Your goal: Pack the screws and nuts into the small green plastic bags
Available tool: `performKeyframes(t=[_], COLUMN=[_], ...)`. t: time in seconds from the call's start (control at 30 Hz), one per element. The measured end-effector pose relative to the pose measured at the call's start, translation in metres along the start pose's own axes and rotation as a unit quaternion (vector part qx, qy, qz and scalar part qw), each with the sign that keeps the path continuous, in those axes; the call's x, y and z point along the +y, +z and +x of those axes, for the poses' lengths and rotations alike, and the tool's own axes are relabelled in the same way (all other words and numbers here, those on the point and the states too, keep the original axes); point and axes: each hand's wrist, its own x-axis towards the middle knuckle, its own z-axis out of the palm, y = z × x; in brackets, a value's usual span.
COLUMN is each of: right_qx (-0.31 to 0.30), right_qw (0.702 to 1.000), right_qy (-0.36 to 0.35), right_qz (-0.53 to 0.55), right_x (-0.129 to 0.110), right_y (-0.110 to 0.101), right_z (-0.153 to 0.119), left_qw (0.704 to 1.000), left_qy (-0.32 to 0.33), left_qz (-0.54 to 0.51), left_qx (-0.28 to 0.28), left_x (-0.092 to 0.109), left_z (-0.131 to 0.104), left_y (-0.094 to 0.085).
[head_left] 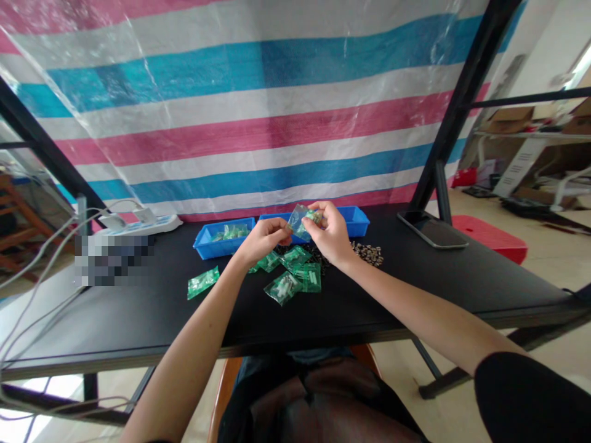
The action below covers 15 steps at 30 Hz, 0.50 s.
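Between my two hands is a small clear plastic bag (298, 223) with something greenish inside, held above the table. My left hand (264, 240) pinches the bag's left edge with thumb and fingertips. Closed around its other end is my right hand (330, 234), which hides part of it. Several green-tinted packets (282, 288) with white pieces inside lie on the table below my hands. Small dark and brassy metal pieces (368, 253) are heaped beside and under my right wrist. One blue bin (224, 247) at the left contains more packets; another blue bin (355, 223) stands behind my hands.
A single green packet (203, 282) lies apart at the left of the black table (194, 332). Further left are a white power strip (159, 225) with plugs and loose cables. A phone (433, 229) rests at the right, near a black frame post. Striped sheeting (277, 141) hangs behind.
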Motion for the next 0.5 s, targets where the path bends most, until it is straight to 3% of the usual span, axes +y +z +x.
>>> performKeyframes(t=[0.5], right_qx=[0.004], right_qw=[1.0], right_qy=[0.004], right_qz=[0.007], right_x=[0.0045], right_y=[0.0018], right_z=[0.0007], left_qw=[1.0], left_qy=[0.013], left_qz=[-0.006], left_qx=[-0.006], left_x=[0.0051], left_z=[-0.0023], left_y=[-0.0022])
